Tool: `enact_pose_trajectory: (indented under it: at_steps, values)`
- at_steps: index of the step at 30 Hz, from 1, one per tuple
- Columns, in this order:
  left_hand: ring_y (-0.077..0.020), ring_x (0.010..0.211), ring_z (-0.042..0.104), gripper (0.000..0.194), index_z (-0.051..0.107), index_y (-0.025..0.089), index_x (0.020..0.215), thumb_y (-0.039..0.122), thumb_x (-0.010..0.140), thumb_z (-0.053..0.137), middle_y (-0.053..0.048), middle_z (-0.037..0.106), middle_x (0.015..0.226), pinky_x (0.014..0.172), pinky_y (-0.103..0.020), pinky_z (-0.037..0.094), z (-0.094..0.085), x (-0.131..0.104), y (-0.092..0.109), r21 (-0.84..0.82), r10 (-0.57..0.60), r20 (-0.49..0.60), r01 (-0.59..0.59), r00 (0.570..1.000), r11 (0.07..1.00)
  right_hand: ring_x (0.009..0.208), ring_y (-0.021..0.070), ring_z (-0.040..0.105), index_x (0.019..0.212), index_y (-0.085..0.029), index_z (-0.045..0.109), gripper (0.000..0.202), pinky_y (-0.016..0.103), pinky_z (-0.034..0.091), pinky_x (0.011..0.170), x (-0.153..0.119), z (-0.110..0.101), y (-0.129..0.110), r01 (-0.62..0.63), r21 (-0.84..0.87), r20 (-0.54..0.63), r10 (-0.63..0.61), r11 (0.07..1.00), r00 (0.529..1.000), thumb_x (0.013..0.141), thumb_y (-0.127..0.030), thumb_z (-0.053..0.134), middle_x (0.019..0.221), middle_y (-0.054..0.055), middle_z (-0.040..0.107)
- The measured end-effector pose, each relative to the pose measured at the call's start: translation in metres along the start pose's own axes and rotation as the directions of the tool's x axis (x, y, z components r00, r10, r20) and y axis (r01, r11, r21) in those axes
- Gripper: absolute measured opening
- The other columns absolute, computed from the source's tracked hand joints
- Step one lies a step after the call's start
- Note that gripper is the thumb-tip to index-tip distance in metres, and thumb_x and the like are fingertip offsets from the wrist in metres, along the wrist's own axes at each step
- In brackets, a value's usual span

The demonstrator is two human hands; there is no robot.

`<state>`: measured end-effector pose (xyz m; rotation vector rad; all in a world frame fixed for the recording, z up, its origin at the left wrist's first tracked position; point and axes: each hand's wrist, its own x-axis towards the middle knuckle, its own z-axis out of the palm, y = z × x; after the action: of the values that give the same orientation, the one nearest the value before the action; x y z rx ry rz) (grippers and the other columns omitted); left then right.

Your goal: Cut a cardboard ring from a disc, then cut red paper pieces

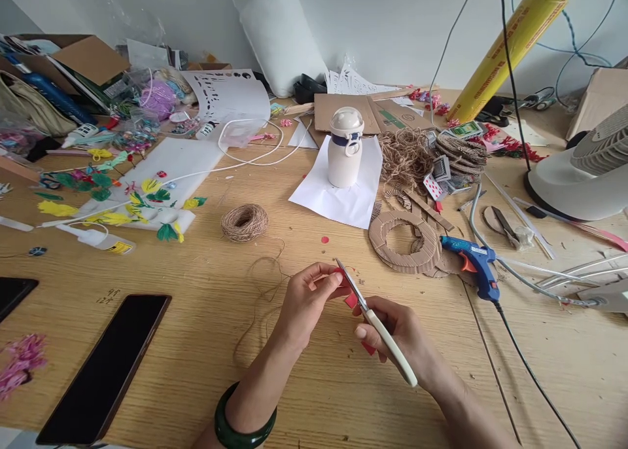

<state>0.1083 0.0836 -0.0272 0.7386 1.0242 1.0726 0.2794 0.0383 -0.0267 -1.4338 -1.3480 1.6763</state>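
Near the middle of the wooden table, my left hand [308,300] pinches a small red piece [339,273] between thumb and fingers. White-handled scissors [385,341] are in my right hand [403,336], their blades pointing up and left beside the red piece at my left fingertips. More red bits [351,300] show below the blades and under my right hand. A small red disc [324,239] lies on the table beyond my hands. Behind my left hand sits a ball of brown twine [244,222], a loose strand trailing from it.
A blue glue gun [473,262] and cardboard rings [405,241] lie to the right. A white bottle [345,149] stands on paper behind. A black phone [105,368] rests at front left, with craft flowers [157,196] beyond. A fan [579,171] stands far right.
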Motion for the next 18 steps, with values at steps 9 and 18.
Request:
enact_pose_trajectory:
  at_steps: [9,18]
  values:
    - [-0.0201,0.078,0.072,0.024,0.068,0.013,0.08,0.035,0.076,0.078,-0.007,0.075,0.081,0.081,-0.036,0.06,-0.0024,0.0009,-0.0013,0.035,0.024,0.002,-0.024,1.0,0.999,0.051,0.0081,0.041,0.089,-0.016,0.06,0.044,0.021,0.032,0.043,-0.0006,0.0,-0.0009,0.009,0.002,0.003,-0.009,1.0,1.0,0.074,-0.054,0.077,0.06,-0.005,0.048]
    - [-0.0216,0.081,0.073,0.022,0.068,0.014,0.079,0.034,0.075,0.077,-0.006,0.076,0.081,0.083,-0.037,0.06,-0.0061,0.0012,-0.0007,0.046,-0.01,0.016,0.01,1.0,0.999,0.049,0.0077,0.039,0.083,-0.018,0.058,0.043,0.021,0.031,0.041,-0.0007,0.0002,-0.001,0.0,-0.021,-0.008,0.0,1.0,1.0,0.075,-0.056,0.075,0.058,-0.005,0.049]
